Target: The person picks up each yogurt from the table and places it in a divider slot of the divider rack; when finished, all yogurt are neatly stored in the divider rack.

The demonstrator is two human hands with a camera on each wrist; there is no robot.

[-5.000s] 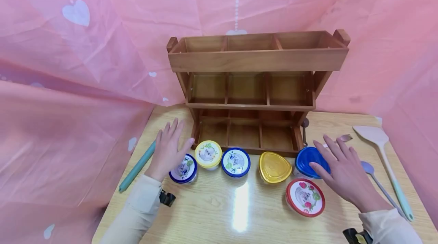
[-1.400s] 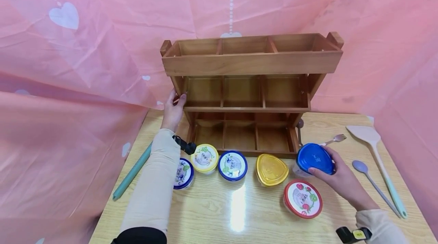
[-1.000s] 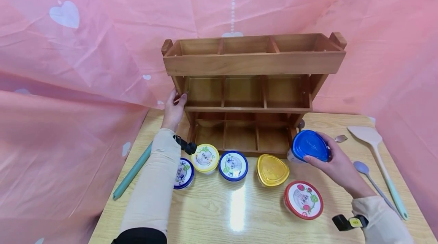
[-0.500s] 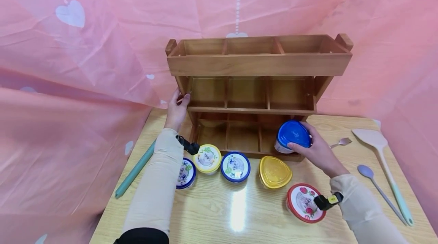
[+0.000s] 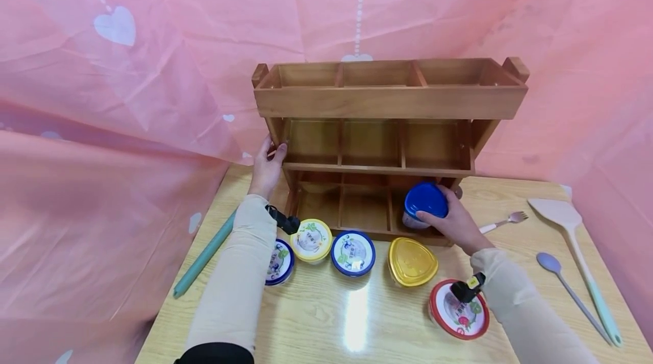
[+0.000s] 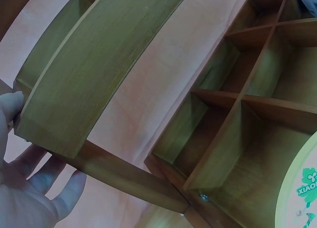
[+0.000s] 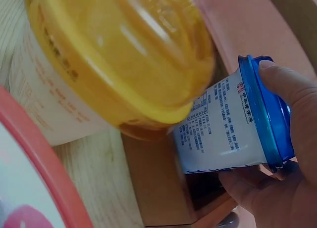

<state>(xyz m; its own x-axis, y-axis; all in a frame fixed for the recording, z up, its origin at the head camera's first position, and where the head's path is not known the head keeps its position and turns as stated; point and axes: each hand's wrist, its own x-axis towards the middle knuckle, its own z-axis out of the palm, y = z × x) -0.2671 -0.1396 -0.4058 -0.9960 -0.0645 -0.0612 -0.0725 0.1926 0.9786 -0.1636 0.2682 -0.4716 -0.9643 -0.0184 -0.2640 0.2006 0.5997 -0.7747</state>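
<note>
A three-tier wooden rack (image 5: 390, 104) with divided compartments stands at the back of the table. My left hand (image 5: 266, 172) grips the left end of its middle tier; in the left wrist view the thumb lies on the edge, with other fingers (image 6: 72, 191) below. My right hand (image 5: 456, 227) holds a plastic tub with a blue lid (image 5: 425, 199) at the right compartment of the bottom tier. In the right wrist view thumb and fingers span the lid of this white, printed tub (image 7: 218, 129). The tub's base is hidden in the head view.
Before the rack stand a yellow-lidded tub (image 5: 412, 262), a red-rimmed tub (image 5: 461, 316), a blue-rimmed tub (image 5: 353, 253), a pale yellow-rimmed tub (image 5: 311, 240) and another blue-rimmed tub (image 5: 279, 262). A spatula (image 5: 558, 214), spoon (image 5: 550, 262) and fork (image 5: 516, 217) lie right, a green rod (image 5: 204, 256) left.
Both hands were open over the table at first. My left hand went to the rack's side and took hold; my right hand gripped the blue-lidded tub and carried it left into the bottom tier.
</note>
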